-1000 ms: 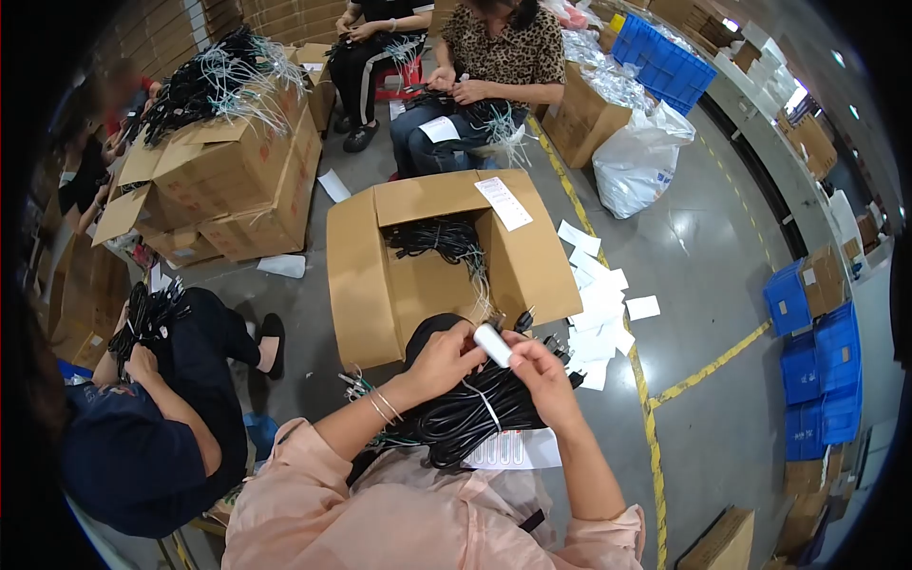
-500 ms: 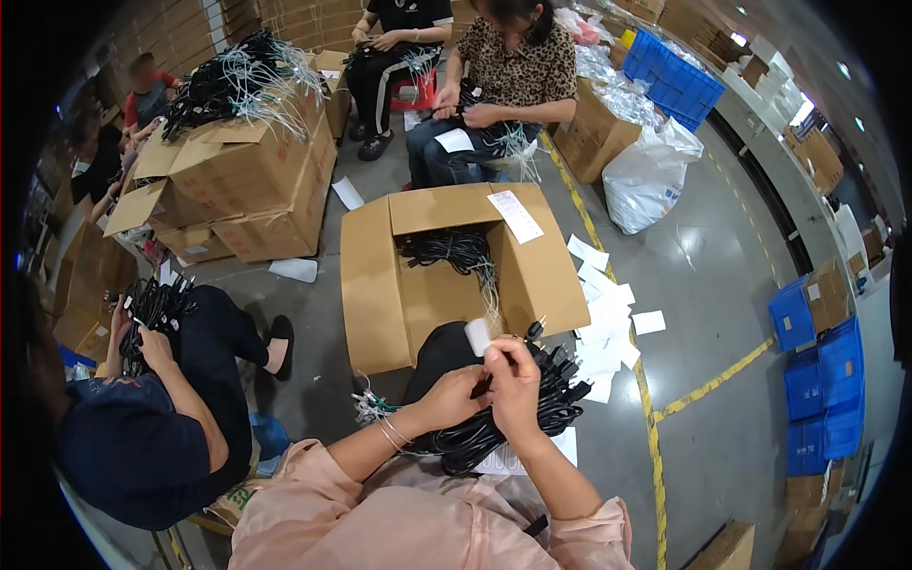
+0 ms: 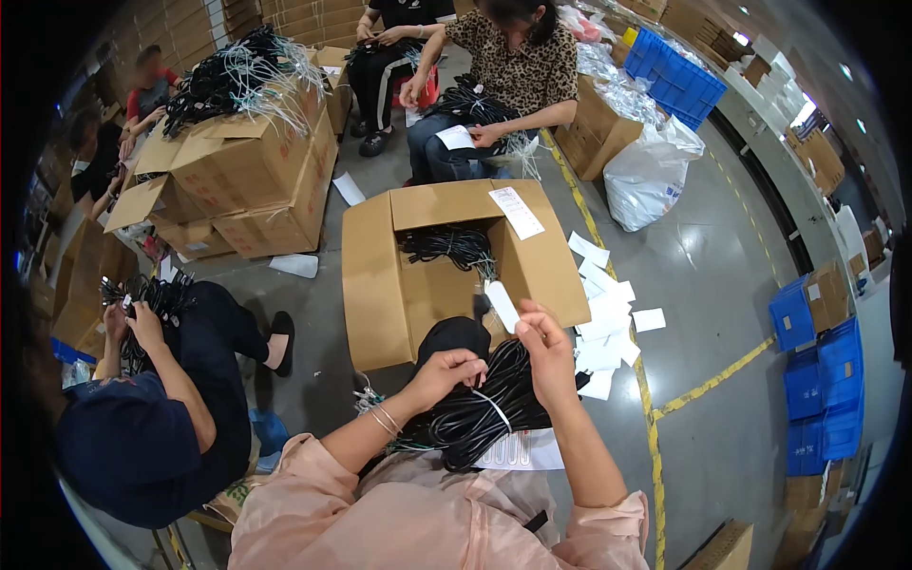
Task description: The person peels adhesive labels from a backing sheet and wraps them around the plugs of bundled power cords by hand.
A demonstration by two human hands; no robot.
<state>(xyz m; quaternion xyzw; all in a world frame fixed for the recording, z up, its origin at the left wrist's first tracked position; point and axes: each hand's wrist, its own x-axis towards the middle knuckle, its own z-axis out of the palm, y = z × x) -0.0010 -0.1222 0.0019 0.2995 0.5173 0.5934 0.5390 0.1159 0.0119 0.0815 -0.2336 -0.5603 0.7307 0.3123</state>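
A bundle of black power cables (image 3: 470, 418) lies on my lap, bound by a pale tie (image 3: 494, 408). My left hand (image 3: 445, 378) is closed in a pinch just above the bundle; what sits between its fingertips is too small to make out. Up and to the right, my right hand (image 3: 543, 347) pinches the lower end of a white paper label (image 3: 503, 306). Beside that label is a small dark, blurred piece that I cannot identify. Loose wire ends (image 3: 370, 401) with pale tips stick out left of the bundle.
An open cardboard box (image 3: 373, 285) stands ahead, with a cable bundle (image 3: 446, 249) inside. White sheets (image 3: 597, 313) litter the floor at right. Co-workers sit at left and ahead, handling cables. More cables (image 3: 242, 81) top stacked cartons (image 3: 252, 176). Blue bins (image 3: 806, 408) line the right.
My hands have moved apart, the right one going right with the white label. The bundle has turned on my lap, its tie now showing and most plugs out of sight.
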